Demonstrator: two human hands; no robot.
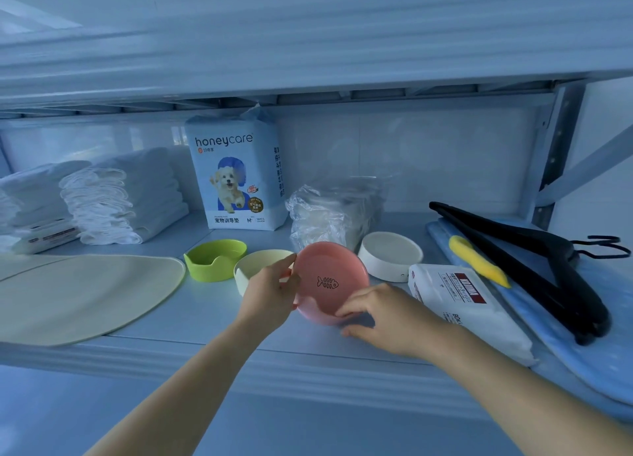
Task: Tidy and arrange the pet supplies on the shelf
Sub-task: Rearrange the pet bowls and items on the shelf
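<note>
Head view. The pink bowl [330,281] is smooth, glossy, shallow and round, with a fishbone mark inside. It is held tilted toward the viewer over the near middle of the shelf [205,318]. The left hand [270,293] grips its left rim and the right hand [380,315] its near-right rim, fingers curled on it. Judgement: level it first. It looks hard, probably ceramic, so lower it gently beside the cream bowl [253,267] on the left, without knocking.

Glossy smooth pink bowl [329,281], crinkled clear plastic bag [329,209], matt shelf [191,318]
</note>
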